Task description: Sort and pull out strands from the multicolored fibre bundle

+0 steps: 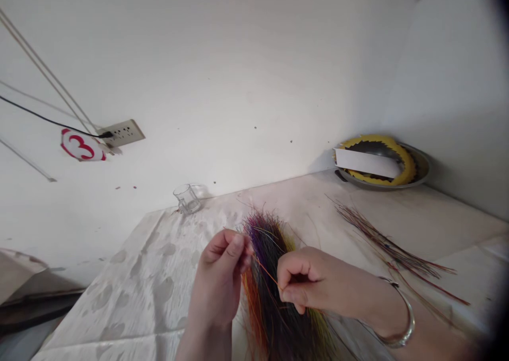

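Note:
An orange strand stretches between my two hands. My left hand pinches one end between thumb and bent fingers. Lower and to the right, my right hand has thumb and forefinger closed on the strand's other part; a silver bangle circles that wrist. Beneath both hands lies a thick bundle of thin coloured strands, black in the middle with purple, orange and yellow-green parts. Its upper tips fan out loosely past my hands. What the strands are made of, I cannot tell.
A smaller bunch of brownish strands lies on the patterned tablecloth to the right. At the back right stands a metal bowl holding a yellow toothed ring and a white strip. A glass mug stands by the wall, below a power socket.

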`<state>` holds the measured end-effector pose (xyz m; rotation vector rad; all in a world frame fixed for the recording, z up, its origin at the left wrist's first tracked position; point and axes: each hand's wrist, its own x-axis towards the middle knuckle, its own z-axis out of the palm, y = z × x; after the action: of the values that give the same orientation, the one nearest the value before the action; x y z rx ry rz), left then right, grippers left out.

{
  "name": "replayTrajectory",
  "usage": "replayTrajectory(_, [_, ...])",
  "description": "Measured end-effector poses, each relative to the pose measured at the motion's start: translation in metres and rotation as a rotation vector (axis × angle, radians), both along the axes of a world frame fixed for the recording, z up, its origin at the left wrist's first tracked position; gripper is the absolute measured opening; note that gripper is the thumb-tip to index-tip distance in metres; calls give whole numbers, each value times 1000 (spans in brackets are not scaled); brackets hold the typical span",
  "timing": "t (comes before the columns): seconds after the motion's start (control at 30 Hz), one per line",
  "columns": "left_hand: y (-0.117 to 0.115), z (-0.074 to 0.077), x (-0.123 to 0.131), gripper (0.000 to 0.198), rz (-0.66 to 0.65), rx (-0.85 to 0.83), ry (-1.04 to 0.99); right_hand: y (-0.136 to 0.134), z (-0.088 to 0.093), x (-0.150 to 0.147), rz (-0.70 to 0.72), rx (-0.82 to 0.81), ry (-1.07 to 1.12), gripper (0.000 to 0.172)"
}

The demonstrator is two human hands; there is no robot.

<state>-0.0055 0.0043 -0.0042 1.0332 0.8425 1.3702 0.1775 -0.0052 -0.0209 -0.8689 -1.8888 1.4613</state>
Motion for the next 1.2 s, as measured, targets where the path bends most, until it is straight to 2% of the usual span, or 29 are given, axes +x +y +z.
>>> replayTrajectory(0.1, [4,2,-9,18,59,8,-97,0,1,2,30,3,-47,13])
replayTrajectory(0.23, [14,4,-22,16,225,32,-211,4,1,9,69,-20,-73,11])
replayTrajectory(0.3, [18,5,-28,17,299,44,-241,7,0,14,1,-40,-49,9])
replayTrajectory(0.37, [20,5,-30,18,328,48,-215,11,0,19,-150,-29,2,11])
replayTrajectory(0.47, [19,1,-26,21,268,73,10,16,1,26,-353,30,100,17])
replayTrajectory(0.57, [19,-8,-18,26,137,102,351,18,0,29,-447,51,162,18])
replayTrajectory(0.73, [31,-30,-5,25,-20,93,758,15,5,28,-486,67,173,20])
replayTrajectory(0.9, [47,-63,7,22,-56,76,1168,12,14,30,-481,85,162,20])
replayTrajectory(1.03, [52,-80,17,15,-60,52,1320,12,18,33,-494,84,199,18])
replayTrajectory(1.1, [54,-83,19,12,-63,43,1329,11,19,34,-496,88,217,17])
replayTrajectory(1.2, [54,-83,17,20,-79,12,1265,11,18,35,-494,89,234,16])
